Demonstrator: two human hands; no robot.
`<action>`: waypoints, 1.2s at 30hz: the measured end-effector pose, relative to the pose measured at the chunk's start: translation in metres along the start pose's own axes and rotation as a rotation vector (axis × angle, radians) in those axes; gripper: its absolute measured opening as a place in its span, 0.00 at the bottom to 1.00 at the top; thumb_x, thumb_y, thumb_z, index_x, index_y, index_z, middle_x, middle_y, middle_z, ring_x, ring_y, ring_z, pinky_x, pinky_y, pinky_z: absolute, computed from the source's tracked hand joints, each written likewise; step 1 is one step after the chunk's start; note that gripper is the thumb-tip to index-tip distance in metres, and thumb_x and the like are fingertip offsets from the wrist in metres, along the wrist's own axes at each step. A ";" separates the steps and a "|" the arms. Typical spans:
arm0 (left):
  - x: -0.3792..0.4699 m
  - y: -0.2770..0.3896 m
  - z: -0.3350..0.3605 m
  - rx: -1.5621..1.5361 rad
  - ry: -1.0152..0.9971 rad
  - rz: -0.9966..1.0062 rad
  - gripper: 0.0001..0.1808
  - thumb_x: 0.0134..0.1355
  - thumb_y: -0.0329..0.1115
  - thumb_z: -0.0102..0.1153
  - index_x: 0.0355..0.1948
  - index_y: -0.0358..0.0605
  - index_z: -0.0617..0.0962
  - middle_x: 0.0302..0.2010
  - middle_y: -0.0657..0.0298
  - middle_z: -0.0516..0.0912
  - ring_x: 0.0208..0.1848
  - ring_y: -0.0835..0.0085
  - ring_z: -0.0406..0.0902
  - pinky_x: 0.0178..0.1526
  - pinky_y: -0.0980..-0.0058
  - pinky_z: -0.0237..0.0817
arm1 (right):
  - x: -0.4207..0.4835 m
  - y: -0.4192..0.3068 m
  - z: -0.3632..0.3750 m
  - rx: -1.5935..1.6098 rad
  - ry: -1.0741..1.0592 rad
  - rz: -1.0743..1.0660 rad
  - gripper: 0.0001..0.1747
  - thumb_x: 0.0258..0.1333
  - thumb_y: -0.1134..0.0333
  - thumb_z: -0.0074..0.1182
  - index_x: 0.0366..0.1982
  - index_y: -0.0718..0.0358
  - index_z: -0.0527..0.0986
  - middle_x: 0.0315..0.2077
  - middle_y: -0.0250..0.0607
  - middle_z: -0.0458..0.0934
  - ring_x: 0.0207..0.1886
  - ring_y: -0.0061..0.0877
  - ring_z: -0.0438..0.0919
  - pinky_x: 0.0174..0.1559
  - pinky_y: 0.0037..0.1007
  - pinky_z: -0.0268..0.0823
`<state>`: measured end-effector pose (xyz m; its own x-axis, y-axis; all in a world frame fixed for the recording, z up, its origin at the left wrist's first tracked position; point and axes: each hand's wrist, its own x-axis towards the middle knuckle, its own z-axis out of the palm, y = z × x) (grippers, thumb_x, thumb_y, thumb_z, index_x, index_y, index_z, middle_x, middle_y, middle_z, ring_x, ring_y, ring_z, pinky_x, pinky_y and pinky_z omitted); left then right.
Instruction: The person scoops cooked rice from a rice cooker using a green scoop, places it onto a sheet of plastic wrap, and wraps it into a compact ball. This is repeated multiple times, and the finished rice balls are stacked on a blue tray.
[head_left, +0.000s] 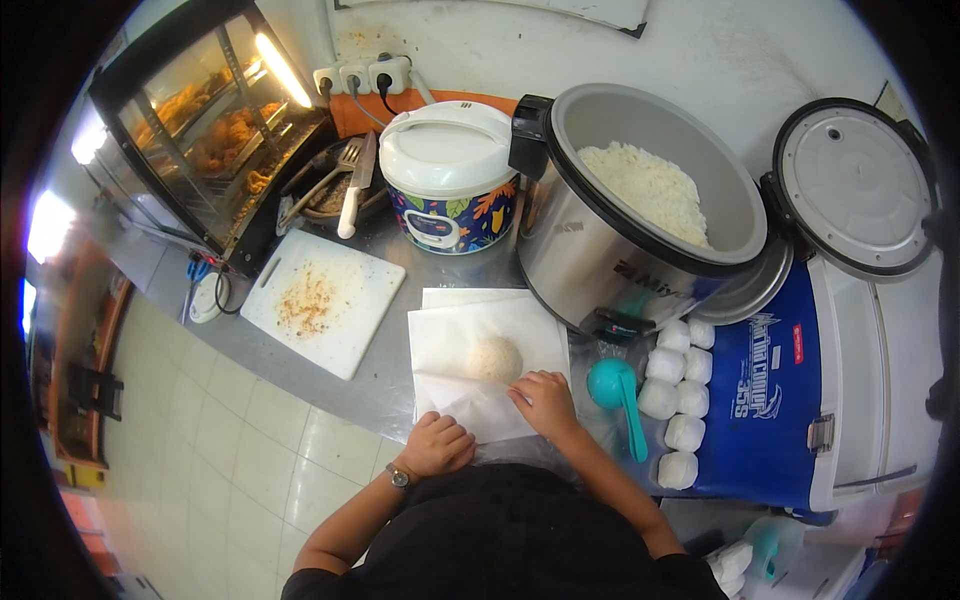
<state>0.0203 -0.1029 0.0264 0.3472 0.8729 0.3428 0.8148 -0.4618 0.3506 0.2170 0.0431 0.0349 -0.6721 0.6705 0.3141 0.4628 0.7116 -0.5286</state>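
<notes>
A round mound of rice (496, 359) lies on a stack of white paper sheets (442, 330) on the metal counter. The near edge of the top sheet is folded up against the mound. My right hand (544, 401) pinches that folded edge just right of the rice. At the sheet's near left corner is my left hand (439, 444), fingers curled on the paper, a watch on its wrist. Right of the paper lies a turquoise scoop (613, 384). Beyond it, several white paper-wrapped bundles (664, 365) stand in two columns. Cooked rice (645, 191) partly fills the large open rice cooker (607, 259).
A white cutting board (324, 300) with crumbs lies left of the paper. Behind are a small closed rice cooker (450, 176), and a knife (357, 187) and slotted turner (322, 184) on a dark pan. A lit display case (217, 135) holds fried food. A blue cooler (772, 390) stands right.
</notes>
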 end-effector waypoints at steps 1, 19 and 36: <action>0.002 -0.007 0.008 0.056 0.034 -0.113 0.10 0.51 0.34 0.62 0.36 0.49 0.80 0.35 0.66 0.79 0.42 0.67 0.74 0.48 0.62 0.58 | 0.000 0.001 0.002 0.006 0.016 0.008 0.05 0.49 0.64 0.60 0.25 0.57 0.79 0.26 0.32 0.78 0.32 0.31 0.75 0.40 0.35 0.61; -0.009 -0.044 0.016 0.814 -0.187 -0.714 0.28 0.54 0.36 0.58 0.59 0.48 0.73 0.69 0.56 0.62 0.73 0.59 0.51 0.68 0.37 0.35 | -0.070 -0.002 -0.035 -0.203 -0.144 -0.094 0.14 0.39 0.71 0.60 0.34 0.52 0.81 0.38 0.32 0.76 0.44 0.30 0.75 0.50 0.37 0.62; 0.001 -0.053 0.037 -0.138 0.385 -0.915 0.16 0.65 0.39 0.53 0.23 0.42 0.77 0.15 0.61 0.72 0.17 0.63 0.68 0.23 0.66 0.59 | -0.028 0.075 0.025 0.134 0.222 0.552 0.07 0.59 0.64 0.55 0.30 0.60 0.76 0.29 0.44 0.80 0.31 0.42 0.78 0.34 0.34 0.68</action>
<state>-0.0055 -0.0715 -0.0245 -0.5798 0.8024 0.1410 0.6243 0.3263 0.7098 0.2560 0.0726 -0.0327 -0.2105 0.9708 0.1147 0.6221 0.2236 -0.7503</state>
